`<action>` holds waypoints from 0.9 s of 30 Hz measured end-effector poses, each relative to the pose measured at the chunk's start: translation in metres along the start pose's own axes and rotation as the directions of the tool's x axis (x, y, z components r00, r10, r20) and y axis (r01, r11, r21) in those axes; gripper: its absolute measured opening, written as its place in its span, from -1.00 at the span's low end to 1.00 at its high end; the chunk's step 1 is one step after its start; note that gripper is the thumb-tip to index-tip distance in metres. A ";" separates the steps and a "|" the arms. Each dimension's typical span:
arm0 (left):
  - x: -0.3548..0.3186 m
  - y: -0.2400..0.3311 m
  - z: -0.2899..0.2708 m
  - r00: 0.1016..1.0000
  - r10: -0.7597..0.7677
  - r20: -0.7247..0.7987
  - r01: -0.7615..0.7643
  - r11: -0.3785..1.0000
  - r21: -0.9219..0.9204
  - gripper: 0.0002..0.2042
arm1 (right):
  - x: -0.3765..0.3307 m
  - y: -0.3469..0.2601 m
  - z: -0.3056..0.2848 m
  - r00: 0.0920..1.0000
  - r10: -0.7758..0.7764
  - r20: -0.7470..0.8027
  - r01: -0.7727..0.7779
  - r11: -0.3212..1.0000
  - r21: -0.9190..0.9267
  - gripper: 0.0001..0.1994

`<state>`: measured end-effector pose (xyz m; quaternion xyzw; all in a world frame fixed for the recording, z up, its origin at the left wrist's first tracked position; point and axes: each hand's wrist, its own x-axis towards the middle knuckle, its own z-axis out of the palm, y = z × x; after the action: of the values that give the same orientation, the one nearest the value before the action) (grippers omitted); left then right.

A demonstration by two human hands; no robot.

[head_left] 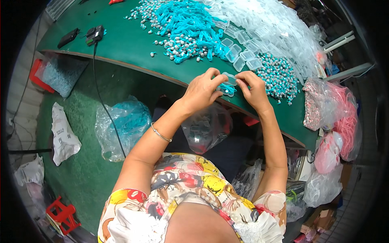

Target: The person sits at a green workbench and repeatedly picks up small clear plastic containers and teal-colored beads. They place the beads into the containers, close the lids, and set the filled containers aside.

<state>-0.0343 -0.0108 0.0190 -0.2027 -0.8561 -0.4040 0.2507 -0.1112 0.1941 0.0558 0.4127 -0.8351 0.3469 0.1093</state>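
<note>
Currently your left hand (201, 90) and right hand (253, 87) pinch a small clear plastic case (228, 84) between them at the green table's (133, 44) near edge

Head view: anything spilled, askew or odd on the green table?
A few loose teal-and-grey pieces lie scattered off the main cord pile on the green table. Otherwise nothing stands out: both hands, left and right, hold one clear small case.
</note>
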 end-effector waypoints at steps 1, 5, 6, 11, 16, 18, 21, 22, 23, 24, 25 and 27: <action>-0.001 0.000 0.000 0.999 0.036 0.020 -0.037 0.999 0.026 -0.61 | -0.001 -0.001 -0.001 1.000 -0.003 0.003 0.003 1.000 0.004 -0.88; -0.003 0.002 0.003 0.973 0.220 0.072 -0.230 0.956 0.180 -0.55 | -0.005 0.001 -0.004 1.000 -0.001 0.005 0.001 1.000 0.019 -0.87; -0.003 0.002 0.003 0.971 0.223 0.083 -0.234 0.956 0.177 -0.55 | -0.005 0.002 -0.003 1.000 0.003 0.003 -0.003 1.000 0.024 -0.87; 0.001 0.003 0.002 0.965 0.225 0.134 -0.246 0.953 0.178 -0.55 | -0.008 0.000 -0.001 0.999 -0.017 -0.036 0.017 1.000 -0.001 -0.88; 0.000 0.005 0.002 0.963 0.227 0.146 -0.257 0.936 0.239 -0.59 | -0.010 0.000 0.002 0.997 -0.033 -0.067 0.032 0.999 -0.018 -0.89; 0.002 0.007 0.000 0.958 0.229 0.171 -0.266 0.933 0.243 -0.55 | -0.011 0.000 0.003 0.997 -0.032 -0.076 0.031 0.999 -0.018 -0.90; 0.003 0.008 -0.001 0.949 0.233 0.212 -0.285 0.922 0.264 -0.56 | -0.011 -0.001 0.003 0.996 -0.050 -0.078 0.046 0.998 -0.052 -0.90; 0.003 0.007 -0.001 0.948 0.222 0.228 -0.280 0.921 0.270 -0.57 | -0.011 -0.002 0.003 0.995 -0.049 -0.082 0.045 0.998 -0.051 -0.90; 0.003 0.006 -0.001 0.947 0.210 0.244 -0.276 0.921 0.276 -0.58 | -0.011 -0.002 0.003 0.995 -0.048 -0.085 0.044 0.998 -0.051 -0.90; 0.002 0.005 0.000 0.948 0.209 0.240 -0.273 0.921 0.277 -0.59 | -0.011 -0.002 0.003 0.995 -0.048 -0.088 0.043 0.998 -0.050 -0.90; 0.001 0.004 0.001 0.949 0.207 0.236 -0.270 0.922 0.277 -0.60 | -0.011 -0.003 0.004 0.994 -0.053 -0.092 0.048 0.997 -0.057 -0.90; 0.000 0.002 0.002 0.952 0.207 0.227 -0.267 0.923 0.277 -0.62 | -0.012 -0.006 0.004 0.993 -0.064 -0.099 0.057 0.996 -0.071 -0.88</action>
<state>-0.0338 -0.0078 0.0189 -0.3026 -0.8972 -0.2123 0.2417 -0.0991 0.1960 0.0500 0.4160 -0.8268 0.3352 0.1757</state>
